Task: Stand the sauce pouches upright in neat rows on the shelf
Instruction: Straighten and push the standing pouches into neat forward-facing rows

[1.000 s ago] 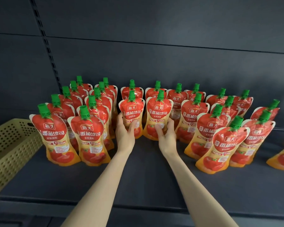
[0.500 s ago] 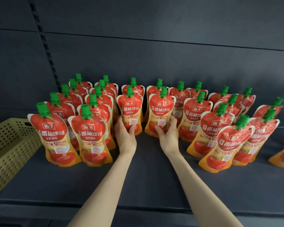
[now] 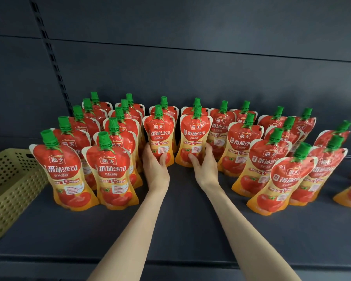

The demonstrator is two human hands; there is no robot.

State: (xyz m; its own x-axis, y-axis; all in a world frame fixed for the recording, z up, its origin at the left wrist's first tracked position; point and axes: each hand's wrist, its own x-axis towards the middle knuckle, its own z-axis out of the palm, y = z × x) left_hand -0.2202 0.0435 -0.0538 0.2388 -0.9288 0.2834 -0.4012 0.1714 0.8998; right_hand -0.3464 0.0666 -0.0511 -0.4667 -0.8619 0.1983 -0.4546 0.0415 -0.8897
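Dark shelf (image 3: 170, 230), dark back panel (image 3: 190, 57) behind. Left hand (image 3: 156, 169) grips lower part of upright sauce pouch (image 3: 159, 136), thumb across front. Right hand (image 3: 206, 169) grips lower part of neighbouring pouch (image 3: 195, 138), just right of first. Both stand mid-shelf, far back, one pouch behind each. Left rows (image 3: 67, 171) upright; right rows (image 3: 286, 179) leaning. Perforated yellow basket (image 3: 10, 183) at left edge.

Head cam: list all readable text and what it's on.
"海天": logo on the left-held pouch, gripped by the left hand; same on the right-held pouch in the right hand and on the others.
"番茄沙司": large white line below the logo.
"非转基因": small line under that.
White panels and orange banners lower on the pouches: too small to read.
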